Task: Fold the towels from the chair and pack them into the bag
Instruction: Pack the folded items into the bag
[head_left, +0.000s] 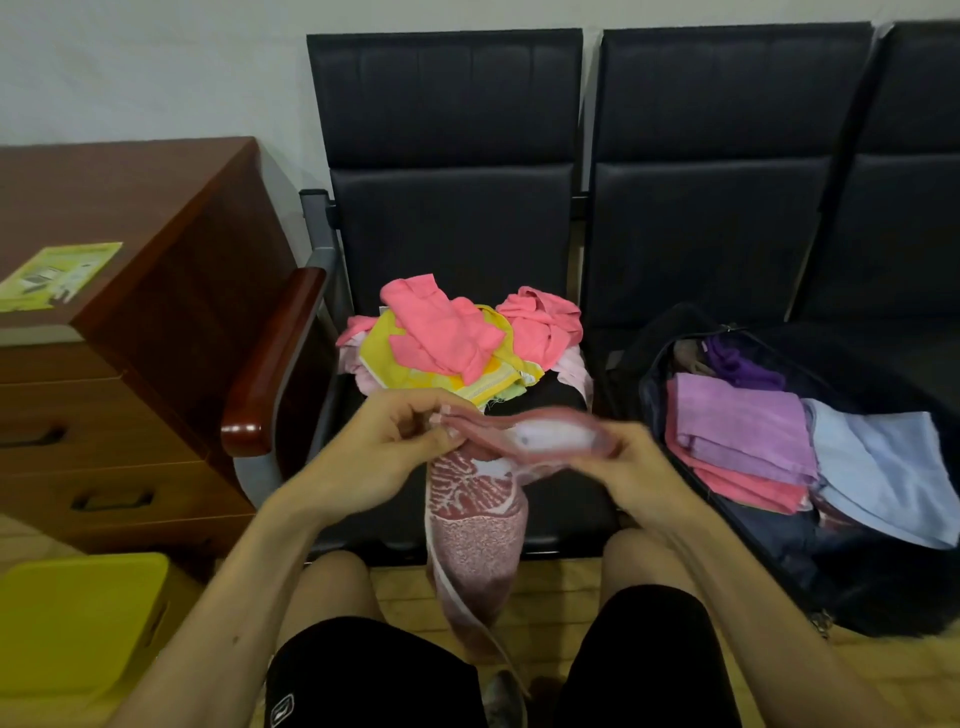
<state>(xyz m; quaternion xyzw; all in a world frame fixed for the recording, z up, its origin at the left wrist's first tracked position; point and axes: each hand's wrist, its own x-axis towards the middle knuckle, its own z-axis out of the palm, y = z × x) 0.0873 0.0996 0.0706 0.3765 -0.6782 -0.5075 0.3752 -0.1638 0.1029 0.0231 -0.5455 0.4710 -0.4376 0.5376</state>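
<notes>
A dusty-pink patterned towel hangs down in front of the black chair seat. My left hand pinches its top edge at the left, and my right hand grips the same edge at the right. Behind my hands, a loose pile of pink and yellow towels lies on the seat. An open dark bag sits on the neighbouring seat to the right. Inside it lie folded towels: a purple one over a pink one, and a light blue one.
A brown wooden cabinet with drawers stands to the left, a green leaflet on top. The chair's wooden armrest juts out beside it. A yellow box sits at the lower left. My knees are below the seat edge.
</notes>
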